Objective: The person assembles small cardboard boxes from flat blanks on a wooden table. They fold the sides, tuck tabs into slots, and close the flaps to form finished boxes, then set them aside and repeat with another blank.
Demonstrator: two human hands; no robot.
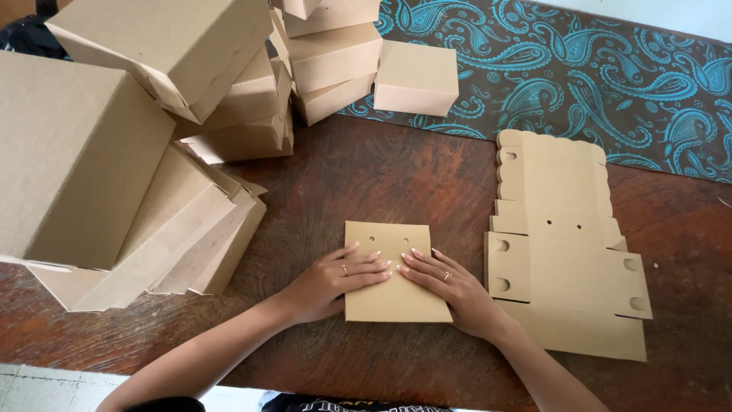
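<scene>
Hands flat on cardboard at the near middle of the dark wooden bench. The left hand lies palm down with its fingers stretched out, pressing on the left part of a small folded cardboard piece; nothing is gripped, it simply rests open on the sheet, a ring showing on one finger. The right hand mirrors it, palm down and spread, fingertips nearly meeting those of the left across the middle of the piece, a ring on it too. The folded cardboard piece sits flat on the bench, its far edge showing two small punched holes.

Just to the right, touching or almost touching the right wrist, lies a stack of unfolded box blanks, flat, with scalloped far edges and round cut-outs along the sides. Over on the left rises a leaning pile of finished cardboard boxes, several tilted against each other, some resting on the bench, more stacked toward the far side. One single closed box stands apart at the far middle, on the edge of a dark cloth with a turquoise paisley pattern that covers the far right of the bench.
</scene>
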